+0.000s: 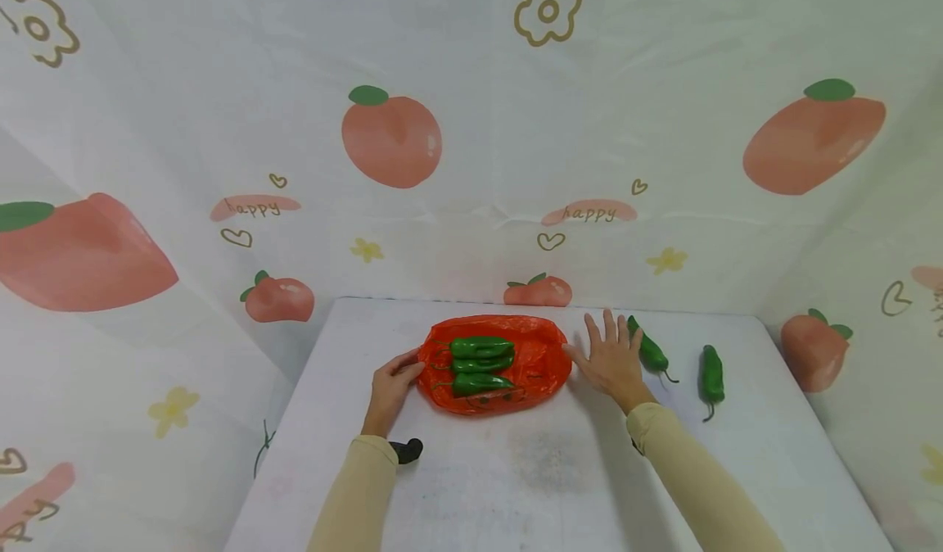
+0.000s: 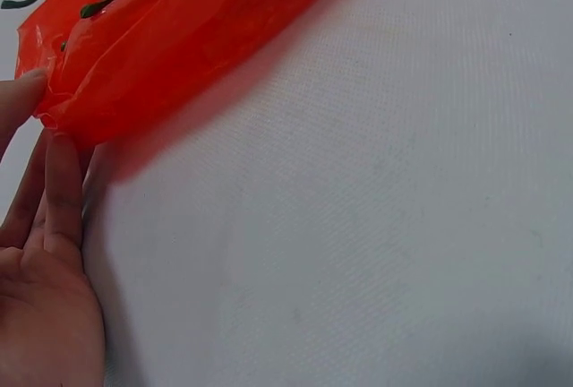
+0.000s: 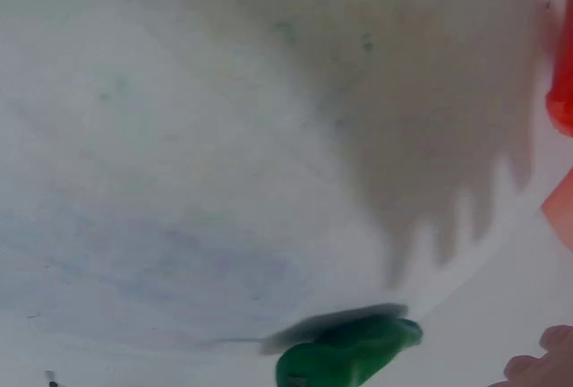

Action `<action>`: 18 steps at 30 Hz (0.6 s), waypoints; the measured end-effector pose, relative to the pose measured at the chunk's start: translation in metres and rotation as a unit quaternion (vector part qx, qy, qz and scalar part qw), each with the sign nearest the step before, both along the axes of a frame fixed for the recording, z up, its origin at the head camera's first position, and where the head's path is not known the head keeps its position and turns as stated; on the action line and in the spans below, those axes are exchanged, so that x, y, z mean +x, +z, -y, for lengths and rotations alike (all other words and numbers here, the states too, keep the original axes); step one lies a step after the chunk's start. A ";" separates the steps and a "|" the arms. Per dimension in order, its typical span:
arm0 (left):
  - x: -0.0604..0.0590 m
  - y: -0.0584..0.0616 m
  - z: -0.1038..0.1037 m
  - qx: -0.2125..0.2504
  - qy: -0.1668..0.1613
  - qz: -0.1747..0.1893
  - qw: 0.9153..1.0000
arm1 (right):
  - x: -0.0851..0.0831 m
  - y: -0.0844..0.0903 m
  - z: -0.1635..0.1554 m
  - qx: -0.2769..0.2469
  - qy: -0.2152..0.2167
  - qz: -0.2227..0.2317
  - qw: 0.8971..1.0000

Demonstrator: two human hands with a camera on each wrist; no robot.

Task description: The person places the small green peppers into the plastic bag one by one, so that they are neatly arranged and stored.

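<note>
The left hand (image 1: 392, 382) lay at the left edge of the orange plastic bag (image 1: 541, 364) on the white table (image 1: 516, 470), its forearm in a beige sleeve (image 1: 354, 495) running up from the lower edge of the head view; its fingers (image 2: 63, 199) were lightly bent and touched the bag's rim, the thumb tip pressing the crumpled plastic from above (whether the edge was truly pinched could not be told); a small black object (image 1: 408, 450) sat on the table just beside that wrist. The bag lay flat at the far middle of the table with 3 green peppers (image 1: 480, 364) side by side inside it, stems pointing left. The right hand (image 1: 610, 357) hovered or rested flat just right of the bag, palm down, fingers spread and straight, grasping nothing; its thumb reached toward the bag's right edge. Just beyond its fingers lay a 4th green pepper (image 1: 648, 350), tilted, partly hidden by the hand; in the right wrist view it showed blurred near the fingertips. A 5th green pepper (image 1: 710, 376) lay further right, apart from the hand, stem pointing toward the near edge.
</note>
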State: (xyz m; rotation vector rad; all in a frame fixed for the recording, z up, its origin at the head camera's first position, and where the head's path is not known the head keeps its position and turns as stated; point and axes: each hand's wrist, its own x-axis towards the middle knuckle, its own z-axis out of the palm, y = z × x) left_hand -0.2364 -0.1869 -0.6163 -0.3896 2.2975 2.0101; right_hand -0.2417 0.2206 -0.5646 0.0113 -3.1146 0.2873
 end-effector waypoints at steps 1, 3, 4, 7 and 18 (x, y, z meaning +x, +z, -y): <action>0.000 0.000 0.000 0.000 -0.002 0.003 1.000 | 0.001 -0.001 -0.003 -0.001 -0.002 0.000 1.000; -0.001 0.001 0.001 -0.001 -0.006 0.006 1.000 | 0.002 -0.002 -0.008 -0.005 -0.005 -0.001 1.000; -0.001 0.002 0.001 -0.001 -0.006 0.007 1.000 | 0.002 -0.003 -0.010 -0.007 -0.007 -0.001 1.000; -0.001 0.004 0.001 -0.009 -0.006 0.006 1.000 | 0.003 -0.005 -0.019 -0.018 -0.012 -0.003 1.000; 0.000 0.001 0.002 -0.018 -0.009 0.016 1.000 | 0.010 -0.015 -0.050 -0.049 -0.043 -0.004 0.998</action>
